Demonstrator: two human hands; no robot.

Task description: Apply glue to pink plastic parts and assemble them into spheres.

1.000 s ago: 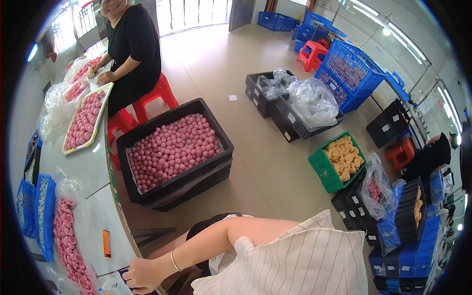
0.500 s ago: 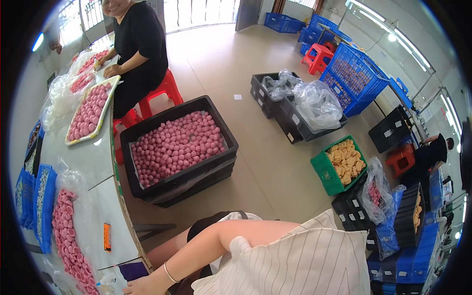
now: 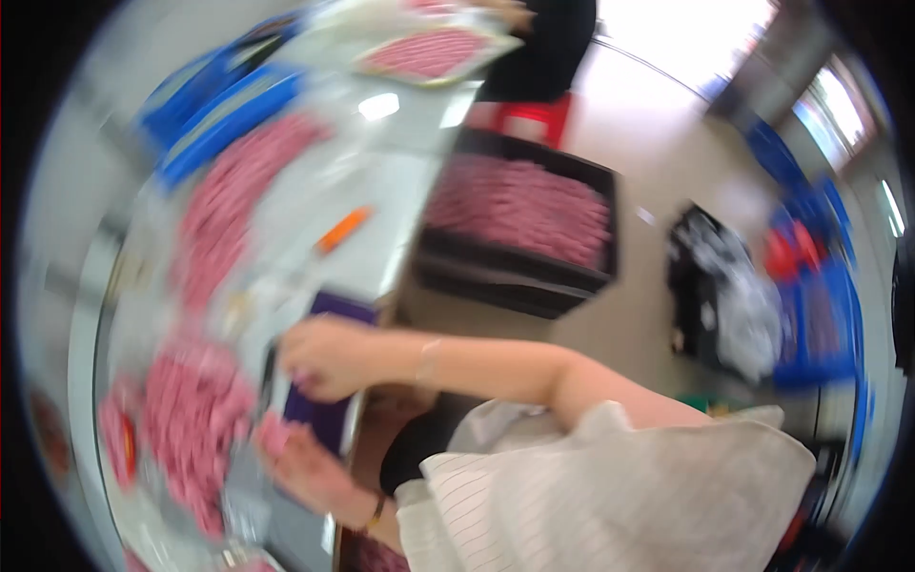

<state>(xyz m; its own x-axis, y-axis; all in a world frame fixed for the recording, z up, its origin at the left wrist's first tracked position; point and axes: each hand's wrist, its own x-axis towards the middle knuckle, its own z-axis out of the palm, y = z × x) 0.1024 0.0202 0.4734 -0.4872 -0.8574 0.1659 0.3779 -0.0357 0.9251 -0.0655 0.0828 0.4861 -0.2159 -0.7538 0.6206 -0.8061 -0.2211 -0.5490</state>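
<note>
My right hand [image 3: 329, 357], with a bangle at its wrist, is closed above the purple mat [image 3: 329, 419] at the table's edge. A bit of pink shows at its fingertips; blur hides what it grips. Just nearer, my left hand [image 3: 310, 472] pinches a small pink piece [image 3: 275, 434] between its fingers. Beyond both hands lies a heap of small pink pieces [image 3: 195, 410], and a further strip of pink pieces [image 3: 229, 205] runs along the table. An orange, knife-like tool [image 3: 343, 229] lies on the light tabletop [image 3: 305, 181].
Blue trays [image 3: 233, 119] stand at the table's far side. A white-edged tray of pink pieces [image 3: 429, 54] lies near a person in black [image 3: 548, 57]. On the floor, a black crate [image 3: 515, 286] holds pink balls; bagged crates [image 3: 710, 286] and a red stool [image 3: 538, 119] stand around.
My view has swung toward the table and is now blurred. My left hand and the pink heap have come into sight. My right hand now shows fully above the purple mat.
</note>
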